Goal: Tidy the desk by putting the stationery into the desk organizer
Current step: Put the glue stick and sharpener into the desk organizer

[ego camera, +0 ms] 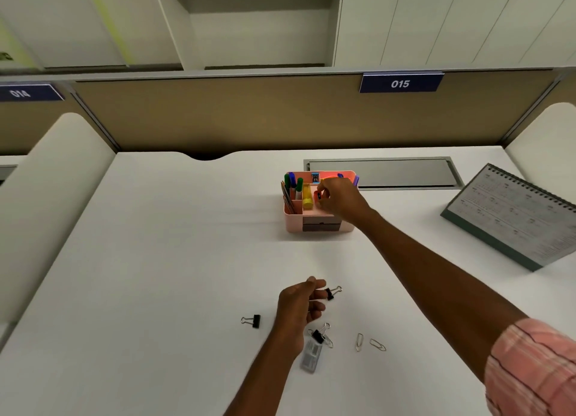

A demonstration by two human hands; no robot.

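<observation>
A pink desk organizer [293, 220] stands mid-desk, with markers, pencils and a yellow highlighter [307, 197] in its compartments. My right hand [338, 199] reaches over its top, fingers pinched on a small black binder clip [319, 195]. Nearer me, my left hand [300, 303] pinches another black binder clip [332, 292] just above the desk. Loose on the desk lie a binder clip [252, 321] to the left, a binder clip [321, 336] below my left hand, a small clear staples box [311, 355] and two paper clips [359, 341] [377, 344].
A desk calendar [514, 219] stands at the right. A grey cable hatch [380, 173] sits behind the organizer. A beige partition [218, 113] with label 015 bounds the desk at the back, and white side panels [53, 197] flank it.
</observation>
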